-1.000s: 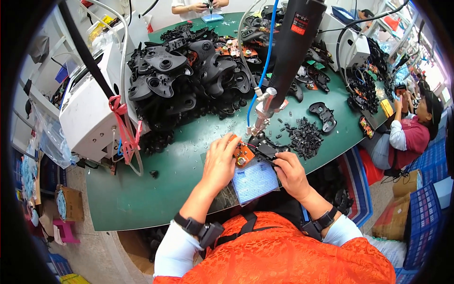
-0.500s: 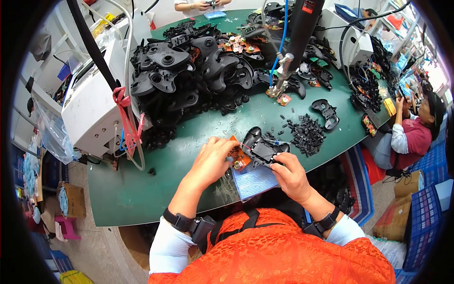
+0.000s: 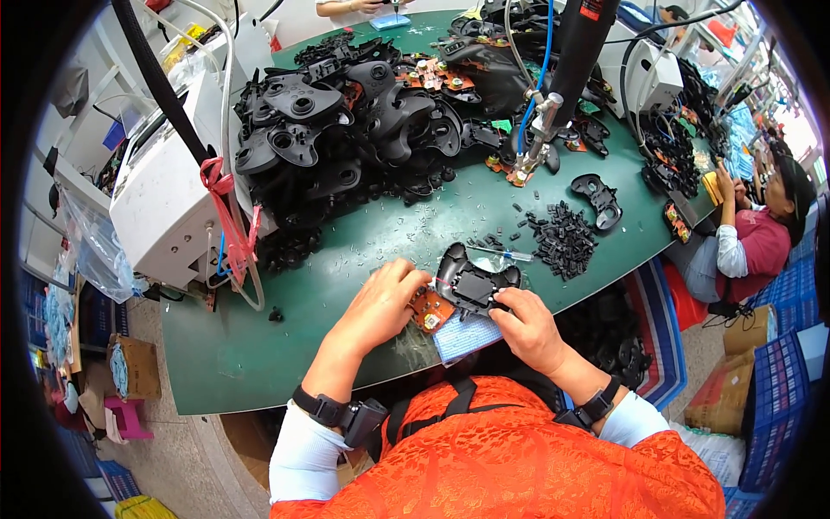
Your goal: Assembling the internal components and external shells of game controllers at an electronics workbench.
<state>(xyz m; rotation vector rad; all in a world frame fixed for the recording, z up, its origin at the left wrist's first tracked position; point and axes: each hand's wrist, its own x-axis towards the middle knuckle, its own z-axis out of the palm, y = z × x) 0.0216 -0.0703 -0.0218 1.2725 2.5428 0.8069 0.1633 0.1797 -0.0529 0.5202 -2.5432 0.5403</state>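
My left hand [image 3: 383,300] pinches the board [image 3: 430,316], fingers nearly together; my right hand [image 3: 530,329] pinches the shell [image 3: 472,288] by its near edge. The shell lies between them, long axis left to right, nearer the right.

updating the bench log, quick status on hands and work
Left hand holds orange circuit board; right hand grips black controller shell; blue pad partly beneath; black parts pile clear of hands.

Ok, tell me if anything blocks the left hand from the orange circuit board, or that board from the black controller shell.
Nothing visible does. The left hand is at the orange circuit board, and the board sits right beside the black controller shell, which the right hand grips at its far side.
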